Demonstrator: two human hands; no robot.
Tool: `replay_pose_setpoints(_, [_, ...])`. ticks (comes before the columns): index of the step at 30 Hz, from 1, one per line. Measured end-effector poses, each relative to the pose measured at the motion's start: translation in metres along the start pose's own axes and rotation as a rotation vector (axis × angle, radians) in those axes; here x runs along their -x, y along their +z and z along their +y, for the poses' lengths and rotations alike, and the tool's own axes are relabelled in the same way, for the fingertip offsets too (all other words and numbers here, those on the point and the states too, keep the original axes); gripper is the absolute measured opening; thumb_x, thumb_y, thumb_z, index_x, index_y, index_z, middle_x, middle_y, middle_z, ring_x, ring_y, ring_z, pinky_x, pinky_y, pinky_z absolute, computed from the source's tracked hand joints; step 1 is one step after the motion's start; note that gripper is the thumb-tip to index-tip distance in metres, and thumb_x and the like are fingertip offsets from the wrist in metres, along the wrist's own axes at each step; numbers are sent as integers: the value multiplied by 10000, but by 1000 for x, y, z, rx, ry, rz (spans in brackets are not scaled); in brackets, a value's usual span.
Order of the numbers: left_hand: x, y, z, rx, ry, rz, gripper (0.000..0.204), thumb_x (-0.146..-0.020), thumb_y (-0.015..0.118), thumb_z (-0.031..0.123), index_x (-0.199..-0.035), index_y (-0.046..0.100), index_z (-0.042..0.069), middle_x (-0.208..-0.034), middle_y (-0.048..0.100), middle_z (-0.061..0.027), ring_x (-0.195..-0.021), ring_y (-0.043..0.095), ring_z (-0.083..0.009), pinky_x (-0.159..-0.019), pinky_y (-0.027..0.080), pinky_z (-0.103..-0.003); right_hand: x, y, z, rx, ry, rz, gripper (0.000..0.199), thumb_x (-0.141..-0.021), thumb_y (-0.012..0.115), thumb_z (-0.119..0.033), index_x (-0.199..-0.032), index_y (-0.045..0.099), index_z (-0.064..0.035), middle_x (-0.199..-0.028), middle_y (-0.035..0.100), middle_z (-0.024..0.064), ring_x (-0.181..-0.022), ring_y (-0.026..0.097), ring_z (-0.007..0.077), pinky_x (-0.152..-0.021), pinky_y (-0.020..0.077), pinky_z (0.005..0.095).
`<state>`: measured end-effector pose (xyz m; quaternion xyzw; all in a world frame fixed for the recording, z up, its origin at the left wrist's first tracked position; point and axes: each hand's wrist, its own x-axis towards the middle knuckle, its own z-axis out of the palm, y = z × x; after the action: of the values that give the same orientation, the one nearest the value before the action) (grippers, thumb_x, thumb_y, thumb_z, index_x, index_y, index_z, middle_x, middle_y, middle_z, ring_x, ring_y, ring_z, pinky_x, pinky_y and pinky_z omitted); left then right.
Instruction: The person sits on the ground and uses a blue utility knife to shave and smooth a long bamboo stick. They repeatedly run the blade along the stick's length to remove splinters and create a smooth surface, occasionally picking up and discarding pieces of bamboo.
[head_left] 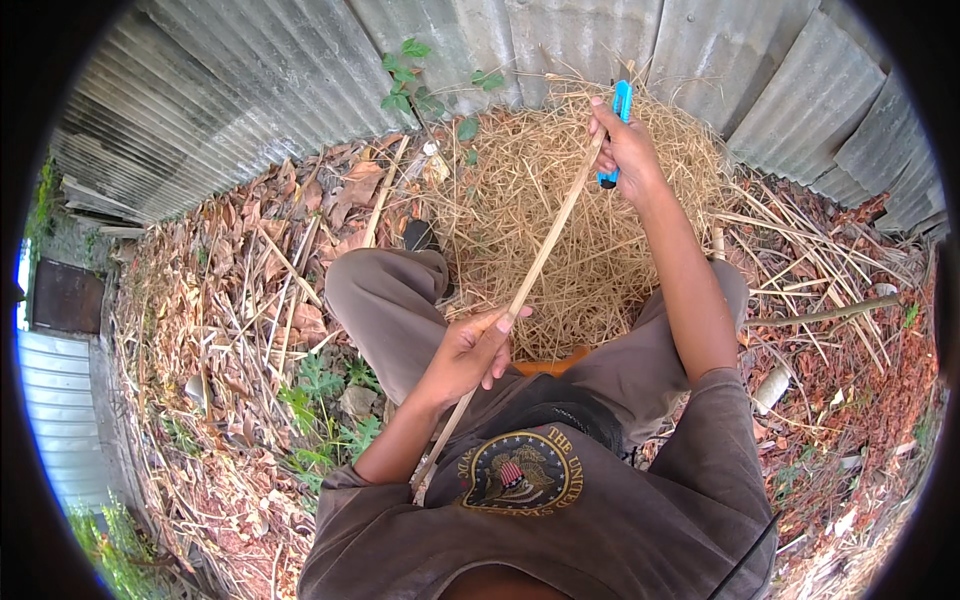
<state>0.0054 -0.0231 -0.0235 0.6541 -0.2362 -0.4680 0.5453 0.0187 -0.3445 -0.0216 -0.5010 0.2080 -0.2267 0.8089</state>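
Note:
A long, thin, pale bamboo strip slants across my lap, its lower end beside my shirt and its upper part reaching away to the right. My left hand is closed on its lower half, pinching it between thumb and fingers. Farther out, my right hand grips a bright blue box cutter, blade end pointing away from me. The fingers of that hand also meet the strip near its far end. Whether the blade touches the strip is too small to tell.
A heap of straw-like shavings lies between my bent knees and a corrugated metal fence. Dry leaves and loose strips cover the left ground. At right lie more strips and a stick. Green weeds grow by my left knee.

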Motion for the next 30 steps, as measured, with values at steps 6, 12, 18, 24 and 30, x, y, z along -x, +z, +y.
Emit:
replay_pose_setpoints(6, [27,-4,-19,-28,-64,16,347,-1024,432,242,-1277,556,40,-572,468,22,-477,426,-27,-430,374,-186,-27,-25,-8,-34,-72,200,355,-921,602,-401,-763,537,-90,-488,355,-38,-362,293,68,-367,257,241])
replay_pose_setpoints(12, [25,-7,-9,-111,72,256,318,-1002,487,203,-1261,582,44,-579,480,29,-482,417,-19,-425,354,-183,6,8,7,822,-544,127,574,-864,538,-628,-697,587,-81,-482,403,-8,-379,386,126,-400,331,335])
replay_pose_setpoints(18, [23,-6,-8,-247,249,444,274,-960,559,131,-1195,620,3,-609,546,-9,-521,445,-27,-483,372,-206,87,50,25,1478,-657,-324,717,-758,490,-785,-632,637,-95,-461,538,96,-456,599,288,-443,464,399])
replay_pose_setpoints(24, [31,0,-29,-495,405,487,269,-899,600,31,-1154,615,-56,-816,632,-254,-582,566,-140,-595,476,-276,59,29,16,1509,-688,-46,726,-757,503,-777,-556,614,-89,-431,520,93,-414,580,261,-427,455,385])
replay_pose_setpoints(30, [44,3,-13,-661,357,518,254,-879,601,0,-1123,629,-64,-828,636,-274,-664,672,-243,-624,502,-287,67,41,28,1512,-758,-156,765,-759,471,-798,-543,609,-78,-429,521,77,-408,571,255,-407,432,379])
